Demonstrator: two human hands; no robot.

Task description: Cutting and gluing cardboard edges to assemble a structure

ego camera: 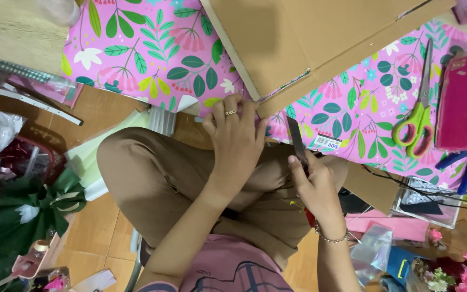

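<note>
Your right hand [313,181] grips a knife [297,139] shut; left hand [237,135] presses flat on cardboard [282,43] edge. Floral paper [152,59] partly wrapped, cutting unfinished.

The person wore a pink printed shirt and brown trousers; the left hand [237,141] bore a gold ring, the right hand [315,190] a thin wrist bracelet.

Floral-covered table [152,54] with cardboard [309,38], green scissors [414,121].
</note>
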